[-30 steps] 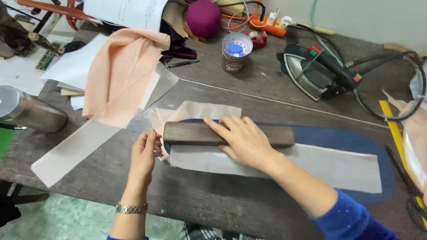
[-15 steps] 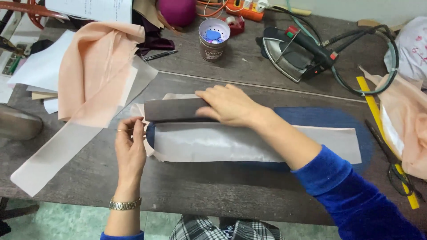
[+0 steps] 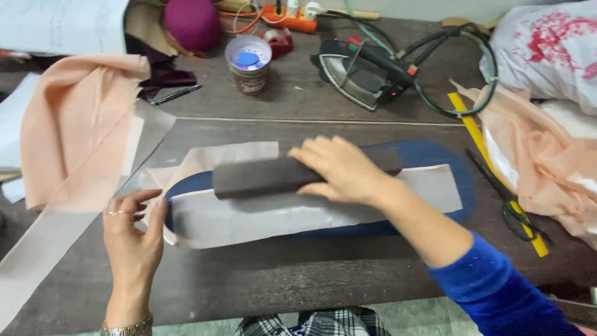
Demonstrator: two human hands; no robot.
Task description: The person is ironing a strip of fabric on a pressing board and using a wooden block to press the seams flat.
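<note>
A dark wooden table [image 3: 261, 280] fills the frame, and across its middle lies a long blue padded board [image 3: 435, 163] covered by a pale strip of fabric [image 3: 261, 219], with peach cloth [image 3: 74, 137] heaped at the upper left. On the strip rests a dark wooden block [image 3: 258, 177], pressed down under the flat, spread right hand [image 3: 339, 169] at centre frame. At the lower left the left hand [image 3: 132, 231] pinches the strip's end between its fingertips, while an iron [image 3: 364, 71] sits at the upper centre, just right of a small cup [image 3: 249, 62].
</note>
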